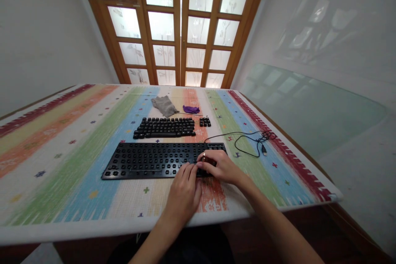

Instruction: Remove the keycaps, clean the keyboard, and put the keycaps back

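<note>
Two bare arms (272, 218) come in from the near side of the black keyboard (145, 159), with no sleeves showing on the parts in view. Under the keyboard is a striped tablecloth (77, 152) with little stars and crosses. Just behind the keyboard lie lots of black keycaps (163, 128), set out in rows. Near their right end is a small bunch of keycaps (205, 122). Farther behind the keyboard are a gray cloth (165, 106) and a purple cloth (191, 109), side by side. To the right of the keyboard, its thin black cord (244, 133) loops about and ends in a USB plug (264, 150). Wooden doors (182, 41) with glass squares stand far behind the keyboard.

On the keyboard's right part, the right hand (216, 163) pinches a shiny brown thing (209, 160), too hidden to name. The left hand (185, 185) is at the keyboard's near edge, fingers close together and bent down. I can't tell if they grip anything. Both hands hide some of the keyboard. Little black switches show in rows where its keycaps are off.
</note>
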{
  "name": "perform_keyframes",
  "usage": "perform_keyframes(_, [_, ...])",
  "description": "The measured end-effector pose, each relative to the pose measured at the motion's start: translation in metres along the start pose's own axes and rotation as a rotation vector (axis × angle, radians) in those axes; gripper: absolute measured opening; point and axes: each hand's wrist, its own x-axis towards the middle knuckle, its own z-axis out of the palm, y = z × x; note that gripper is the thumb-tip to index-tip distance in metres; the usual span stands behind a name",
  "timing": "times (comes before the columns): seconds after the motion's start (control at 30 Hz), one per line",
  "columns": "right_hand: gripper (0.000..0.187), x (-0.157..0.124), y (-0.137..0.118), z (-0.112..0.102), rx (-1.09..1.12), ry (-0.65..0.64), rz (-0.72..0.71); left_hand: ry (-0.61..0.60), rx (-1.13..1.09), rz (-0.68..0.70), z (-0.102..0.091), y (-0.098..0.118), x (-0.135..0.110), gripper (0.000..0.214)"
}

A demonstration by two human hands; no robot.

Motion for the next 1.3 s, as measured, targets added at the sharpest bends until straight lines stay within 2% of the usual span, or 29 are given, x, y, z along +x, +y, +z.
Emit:
perform_keyframes(0.17, [0.031,0.011,0.006,-0.005,0.042,-0.026,0.129,0.006,0.008,0.01,-0.001,0.0,0.0,0.038])
perform_keyframes(0.33, [0.038,0.014,0.018,-0.006,0.214,-0.036,0.32,-0.006,-0.047,-0.024,-0.003,-0.001,0.0,0.038])
perform_keyframes(0.67, [0.041,0.017,0.017,0.003,0.347,0.066,0.424,-0.007,-0.114,-0.104,-0.005,0.001,0.009,0.032])
perform_keyframes(0.8, [0.044,0.018,0.022,0.005,0.43,0.123,0.513,-0.066,-0.147,-0.158,-0.012,-0.001,0.015,0.034])
perform_keyframes(0.9, [0.045,0.016,0.025,0.004,0.479,0.132,0.509,-0.235,-0.203,-0.175,-0.032,-0.011,0.033,0.041])
perform_keyframes(1.0, [0.047,0.015,0.025,0.004,0.492,0.142,0.496,-0.444,-0.281,-0.148,-0.055,-0.022,0.064,0.028])
perform_keyframes(1.07, [0.047,0.015,0.024,0.005,0.489,0.15,0.497,-0.408,-0.22,-0.166,-0.066,-0.023,0.089,0.027])
perform_keyframes(1.13, [0.048,0.016,0.024,0.007,0.478,0.152,0.495,-0.292,-0.225,-0.198,-0.071,-0.018,0.111,0.029])
perform_keyframes(1.2, [0.049,0.017,0.024,0.008,0.464,0.148,0.477,-0.211,-0.367,-0.167,-0.071,-0.01,0.127,0.03])
perform_keyframes(1.23, [0.049,0.017,0.024,0.009,0.461,0.148,0.464,-0.214,-0.442,-0.14,-0.071,-0.005,0.131,0.031])
perform_keyframes(1.3, [0.05,0.017,0.026,0.008,0.464,0.152,0.44,-0.188,-0.546,-0.12,-0.069,0.005,0.131,0.03])
